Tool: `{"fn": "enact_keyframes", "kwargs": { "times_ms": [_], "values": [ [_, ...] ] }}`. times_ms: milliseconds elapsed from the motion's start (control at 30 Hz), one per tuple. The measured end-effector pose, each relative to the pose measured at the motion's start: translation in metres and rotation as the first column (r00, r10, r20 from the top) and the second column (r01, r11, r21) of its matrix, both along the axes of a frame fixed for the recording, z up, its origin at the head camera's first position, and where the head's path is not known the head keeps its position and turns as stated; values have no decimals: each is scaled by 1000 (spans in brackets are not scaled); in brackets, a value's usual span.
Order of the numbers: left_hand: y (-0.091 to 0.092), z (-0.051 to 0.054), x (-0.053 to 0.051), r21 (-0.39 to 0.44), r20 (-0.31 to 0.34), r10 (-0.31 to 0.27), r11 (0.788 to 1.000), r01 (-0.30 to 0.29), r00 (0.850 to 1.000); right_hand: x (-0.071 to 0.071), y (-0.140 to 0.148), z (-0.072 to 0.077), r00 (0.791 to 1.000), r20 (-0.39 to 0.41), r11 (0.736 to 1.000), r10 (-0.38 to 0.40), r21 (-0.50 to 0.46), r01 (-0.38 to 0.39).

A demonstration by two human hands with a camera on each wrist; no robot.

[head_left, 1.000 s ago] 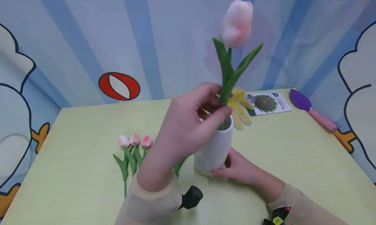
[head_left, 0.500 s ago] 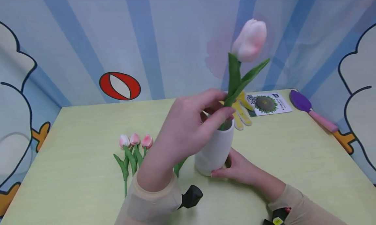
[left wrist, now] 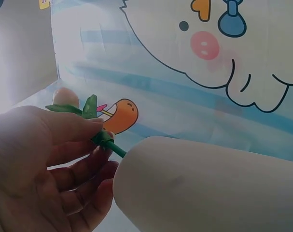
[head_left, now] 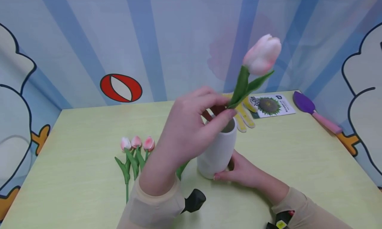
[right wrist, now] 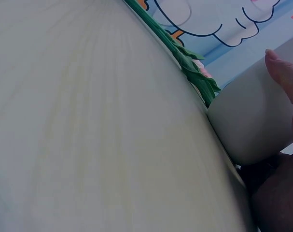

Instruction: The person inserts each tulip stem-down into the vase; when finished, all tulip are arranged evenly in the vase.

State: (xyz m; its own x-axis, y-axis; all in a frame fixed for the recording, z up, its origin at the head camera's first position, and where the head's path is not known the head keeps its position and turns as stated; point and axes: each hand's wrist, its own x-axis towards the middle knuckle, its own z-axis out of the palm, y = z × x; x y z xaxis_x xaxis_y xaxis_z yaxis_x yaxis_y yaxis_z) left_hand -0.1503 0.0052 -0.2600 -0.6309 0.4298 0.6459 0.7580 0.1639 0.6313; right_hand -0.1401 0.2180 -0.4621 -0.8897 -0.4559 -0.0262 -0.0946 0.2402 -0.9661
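A pale pink tulip (head_left: 262, 54) with green leaves leans right above a white vase (head_left: 215, 156) in the head view. My left hand (head_left: 192, 126) pinches it below the leaves, between thumb and fingers. From there the green stem (left wrist: 117, 149) runs to the vase's mouth in the left wrist view, where its lower end is hidden. Low on the upright vase, my right hand (head_left: 249, 172) holds the side near the base, its thumb at the front. Several more pink tulips (head_left: 136, 142) lie on the table left of my left forearm, partly covered by it.
Behind the vase lie a yellow glove (head_left: 245, 117) and a card with a round green plant picture (head_left: 270, 105). A purple-bladed trowel with a pink handle (head_left: 326, 122) rests at the table's right edge. A printed cloth backdrop (head_left: 185, 39) rises behind the table (head_left: 74, 146).
The tulip's bloom has come down and swung to the right, so the flower leans more. My left hand has shifted only slightly. The right hand and the vase stay in place.
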Motion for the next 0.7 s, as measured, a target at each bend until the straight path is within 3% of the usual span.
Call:
{"fn": "enact_keyframes", "kwargs": {
  "times_ms": [133,267,567,700],
  "values": [
    [2,-1,-1,-32,6,-33,999,33,999,0,0,-1,1000,-13,1000,2,13,-2],
    [4,-2,-2,-79,-13,-29,996,28,999,-1,0,-2,999,-42,1000,5,12,-5],
    [6,-4,-3,-142,-32,72,987,-76,997,0,1,-3,999,-37,1000,14,-2,-14],
    [6,-4,-4,-186,-3,75,980,-74,997,0,1,-4,999,-43,1000,10,-4,-10]
  ]
}}
